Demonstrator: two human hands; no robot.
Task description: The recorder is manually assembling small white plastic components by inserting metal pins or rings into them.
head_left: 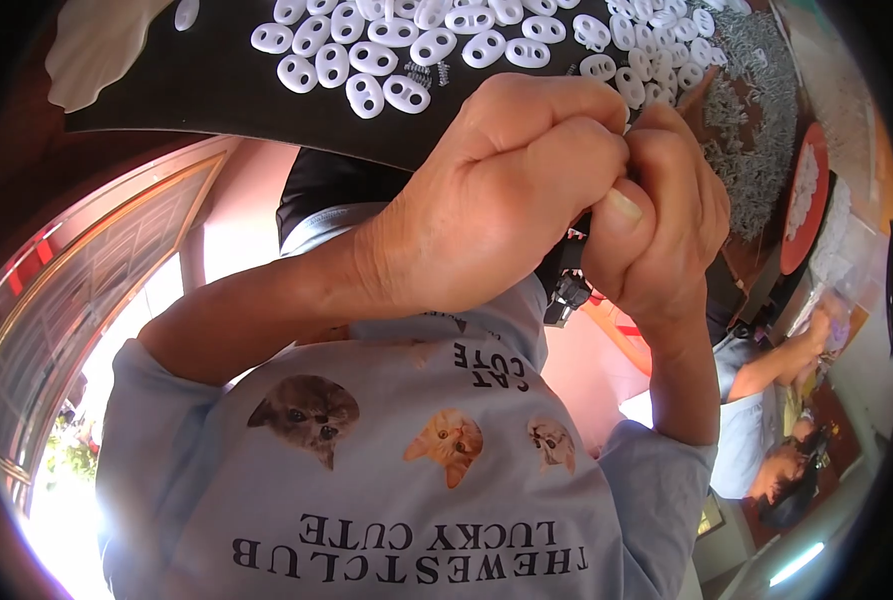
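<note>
My left hand [496, 190] is clenched, its fingers folded in, and its knuckles press against my right hand [656, 200], which is curled just as tightly with the thumb bent toward the left. Both are raised in front of my chest, at the near side of the black counter [226, 80]. I can't tell what, if anything, is pinched between them (my own fingers cover the spot).

Just beyond my knuckles lie the white oval pieces [373, 58], most with two holes through them, spread loosely across the counter and crowding closer together toward the right. A few small grey springs [418, 75] lie among them, and a large heap of similar grey bits [761, 100] spreads to the right of my right hand. Past that heap is a red tray [794, 252] with white bits in it. A crumpled, pale sheet [96, 50] sits at the far left. Over on my right, a co-worker [751, 425] in a light blue top has both arms stretched forward.
</note>
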